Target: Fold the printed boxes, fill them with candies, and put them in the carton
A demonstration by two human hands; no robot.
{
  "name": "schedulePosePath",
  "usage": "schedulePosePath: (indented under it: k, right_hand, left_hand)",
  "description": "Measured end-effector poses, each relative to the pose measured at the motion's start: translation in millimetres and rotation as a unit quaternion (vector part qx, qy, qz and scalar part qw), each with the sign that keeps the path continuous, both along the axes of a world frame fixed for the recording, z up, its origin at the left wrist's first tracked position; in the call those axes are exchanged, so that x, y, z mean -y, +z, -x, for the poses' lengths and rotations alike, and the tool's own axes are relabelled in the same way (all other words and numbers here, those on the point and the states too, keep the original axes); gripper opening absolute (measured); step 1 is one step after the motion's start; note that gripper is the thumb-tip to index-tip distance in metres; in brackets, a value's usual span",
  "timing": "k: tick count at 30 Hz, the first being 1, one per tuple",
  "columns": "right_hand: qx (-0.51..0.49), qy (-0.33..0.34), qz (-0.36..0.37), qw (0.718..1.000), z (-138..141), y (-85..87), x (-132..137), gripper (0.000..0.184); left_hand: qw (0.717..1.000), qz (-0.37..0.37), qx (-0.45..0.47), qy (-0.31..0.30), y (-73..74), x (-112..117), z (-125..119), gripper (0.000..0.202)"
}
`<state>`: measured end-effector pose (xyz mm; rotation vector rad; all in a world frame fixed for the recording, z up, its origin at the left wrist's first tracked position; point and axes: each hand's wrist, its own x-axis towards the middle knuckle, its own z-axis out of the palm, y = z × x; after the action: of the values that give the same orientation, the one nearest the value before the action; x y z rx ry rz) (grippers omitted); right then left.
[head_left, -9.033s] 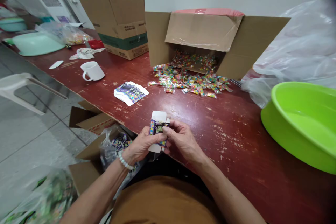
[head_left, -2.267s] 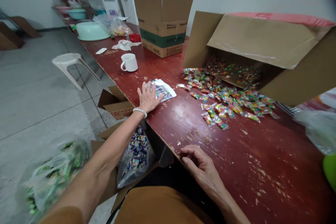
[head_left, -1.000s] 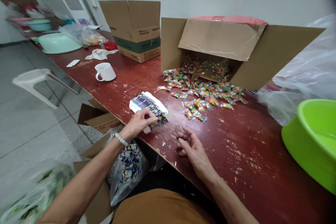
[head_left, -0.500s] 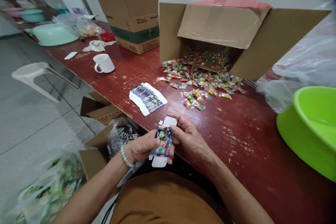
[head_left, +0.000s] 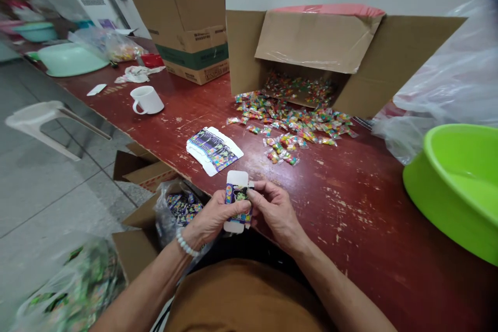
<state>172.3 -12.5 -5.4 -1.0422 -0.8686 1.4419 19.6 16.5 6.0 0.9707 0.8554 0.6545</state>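
Observation:
Between my hands, at the table's front edge, is a small printed candy box (head_left: 241, 194) in purple with a green-faced witch figure. Its white end flaps stick out at top and bottom. My left hand (head_left: 216, 215) grips its left side, thumb across the front. My right hand (head_left: 274, 207) pinches the upper right edge between thumb and fingers. Just beyond lies a fanned stack of flat printed cartons (head_left: 213, 149). Small clear-wrapped colourful candies (head_left: 288, 124) are spread behind, spilling from a cardboard box (head_left: 311, 41) lying on its side.
A white mug (head_left: 147, 100) stands left on the red table (head_left: 350, 218). Behind it is an upright cardboard box (head_left: 187, 36). A lime green basin (head_left: 439, 187) sits at right. Below left are open cartons, a bag of purple packets (head_left: 182, 207) and a white plastic stool (head_left: 50, 114).
The box in my hands has turned, so a side panel now shows at its left. My right fingers have shifted to its upper right edge. The view has swung slightly.

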Motion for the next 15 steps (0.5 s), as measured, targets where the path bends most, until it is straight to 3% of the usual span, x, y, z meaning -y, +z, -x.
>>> schedulePosePath:
  k: [4, 8, 11, 15]
  right_hand:
    - [0.09, -0.092, -0.04, 0.991, -5.8, 0.1, -7.8, 0.023]
    - [0.086, -0.137, -0.023, 0.987, -6.2, 2.9, -8.6, 0.035]
    - [0.026, -0.121, -0.034, 0.992, -2.0, 1.4, -4.9, 0.031]
    - [0.028, -0.085, -0.044, 0.995, -6.3, -4.2, -2.1, 0.023]
  left_hand:
    - [0.992, -0.08, -0.033, 0.092, 0.8, 6.6, -9.9, 0.045]
    - [0.969, -0.151, -0.081, 0.179, 2.4, 18.4, -14.4, 0.063]
    - [0.959, -0.193, -0.113, 0.172, -0.8, 20.3, -12.8, 0.06]
    - [0.976, -0.158, -0.079, 0.126, -1.9, 13.1, -7.4, 0.044]
